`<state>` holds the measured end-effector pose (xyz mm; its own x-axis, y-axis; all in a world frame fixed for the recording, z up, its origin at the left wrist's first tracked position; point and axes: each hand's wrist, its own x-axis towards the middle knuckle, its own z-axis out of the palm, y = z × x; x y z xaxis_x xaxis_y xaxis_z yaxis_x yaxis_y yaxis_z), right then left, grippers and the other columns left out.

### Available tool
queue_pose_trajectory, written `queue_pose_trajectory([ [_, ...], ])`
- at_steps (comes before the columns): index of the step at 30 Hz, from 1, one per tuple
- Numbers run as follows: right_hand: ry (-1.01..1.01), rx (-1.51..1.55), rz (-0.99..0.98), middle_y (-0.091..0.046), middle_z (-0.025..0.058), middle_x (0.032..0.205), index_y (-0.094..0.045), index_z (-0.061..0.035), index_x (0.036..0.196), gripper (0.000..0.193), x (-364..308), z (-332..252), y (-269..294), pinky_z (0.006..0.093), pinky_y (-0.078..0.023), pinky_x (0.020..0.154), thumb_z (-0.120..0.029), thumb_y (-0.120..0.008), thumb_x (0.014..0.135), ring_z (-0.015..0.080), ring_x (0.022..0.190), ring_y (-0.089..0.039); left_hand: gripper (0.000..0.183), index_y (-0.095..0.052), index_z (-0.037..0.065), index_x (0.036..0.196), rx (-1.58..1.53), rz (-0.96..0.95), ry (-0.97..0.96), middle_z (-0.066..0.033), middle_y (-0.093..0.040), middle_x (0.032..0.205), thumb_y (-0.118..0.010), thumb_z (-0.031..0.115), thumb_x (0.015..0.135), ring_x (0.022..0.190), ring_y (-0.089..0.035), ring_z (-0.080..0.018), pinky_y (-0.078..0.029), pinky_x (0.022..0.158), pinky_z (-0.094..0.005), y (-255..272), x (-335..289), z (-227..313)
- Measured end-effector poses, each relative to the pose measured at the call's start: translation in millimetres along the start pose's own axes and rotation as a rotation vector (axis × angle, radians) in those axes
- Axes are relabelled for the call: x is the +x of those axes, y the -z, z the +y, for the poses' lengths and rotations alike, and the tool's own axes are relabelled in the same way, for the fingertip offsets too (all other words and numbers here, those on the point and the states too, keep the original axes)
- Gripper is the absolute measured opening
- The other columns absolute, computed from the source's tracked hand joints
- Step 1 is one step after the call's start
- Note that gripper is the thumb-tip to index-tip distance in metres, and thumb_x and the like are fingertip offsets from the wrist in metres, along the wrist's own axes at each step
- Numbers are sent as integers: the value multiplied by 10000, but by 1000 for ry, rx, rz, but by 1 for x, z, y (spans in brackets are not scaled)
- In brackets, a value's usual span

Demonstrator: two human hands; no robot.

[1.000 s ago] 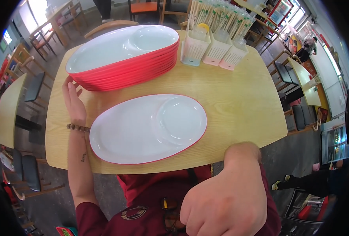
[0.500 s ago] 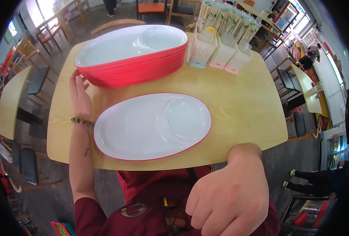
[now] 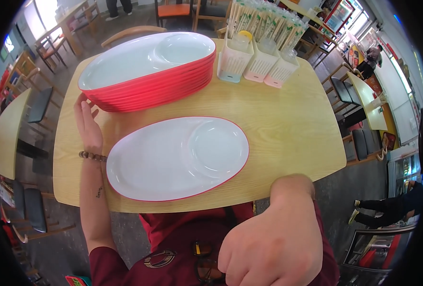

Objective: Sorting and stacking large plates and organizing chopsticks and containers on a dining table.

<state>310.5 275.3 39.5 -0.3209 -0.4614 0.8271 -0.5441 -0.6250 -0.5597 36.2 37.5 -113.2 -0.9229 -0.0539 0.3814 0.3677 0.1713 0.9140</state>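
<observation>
Head view, looking down on a light wood table (image 3: 287, 128) that fills the mid frame.

Left hand (image 3: 88, 125) lies flat on the tabletop at left-centre, palm down, fingers spread & pointing up the frame, clamped on nothing. Fingertips sit right at the lower left edge of the stack of red trays (image 3: 149, 71); can't tell if they actually touch it. A brown bead bracelet (image 3: 93, 156) rings the wrist, forearm runs down to the lower left of the frame.

Single oval tray (image 3: 175, 157), white inside w/ thin red rim, lies flat at frame centre, just right of the left wrist. Round dished compartment is at its right end, long compartment at its left. Nothing in it. Its upper edge is near the stack but apart from it.

The stack sits upper left-centre, same oval shape, top tray white inside w/ its round compartment at the upper right.

Right hand (image 3: 273, 243) is very close to the lens at lower right, off the table, back of hand facing the cam, fingers curled under. What's inside the curl is hidden, so can't tell if it holds anything.

Upper centre-right: three small slotted holders (image 3: 259, 64), white/pale pink, side by side at the table's far edge, w/ wrapped chopsticks (image 3: 264, 19) standing behind them.

Dark red shirt (image 3: 183, 238) along the bottom edge. Other tables & chairs around the rim.
</observation>
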Motion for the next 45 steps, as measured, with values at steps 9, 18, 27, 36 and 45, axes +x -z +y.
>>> queue_pose_trajectory([
  [9,39,-27,-98,-441,45,563,-438,-91,585,337,-3,6,3,344,-340,407,-62,-587,885,229,446,-477,516,-440,28,1442,-12,-3,-4,-96,-509,1396,-364,396,1088,1207,-532,-201,-449,991,-370,2,1,-10],
  [18,14,-40,-1,-445,42,566,-436,-89,588,341,-2,4,-4,351,-347,415,-72,-588,893,234,450,-485,533,-442,25,1438,1,11,0,-105,-513,1397,-357,412,1082,1212,-533,-205,-446,995,-369,1,0,-3],
  [27,-4,19,29,-456,53,567,-442,-77,603,322,-6,3,-7,360,-357,413,-65,-576,896,249,446,-493,540,-423,-9,1449,-13,7,-12,-134,-503,1403,-356,385,1086,1232,-523,-239,-433,1026,-409,2,-2,0],
  [36,38,-6,-35,-445,45,566,-428,-86,580,341,-6,10,-1,352,-342,413,-51,-585,880,236,451,-485,549,-435,21,1446,-2,-1,-21,-105,-513,1392,-356,424,1082,1210,-533,-208,-445,997,-377,2,-1,-5],
  [45,-136,58,-54,-281,89,636,-253,-68,616,359,-5,-8,-1,369,-239,460,18,-453,902,258,524,-378,538,-426,6,1452,-11,-4,-2,-128,-500,1407,-358,393,1084,1235,-518,-238,-430,1024,-407,-1,-1,1],
])
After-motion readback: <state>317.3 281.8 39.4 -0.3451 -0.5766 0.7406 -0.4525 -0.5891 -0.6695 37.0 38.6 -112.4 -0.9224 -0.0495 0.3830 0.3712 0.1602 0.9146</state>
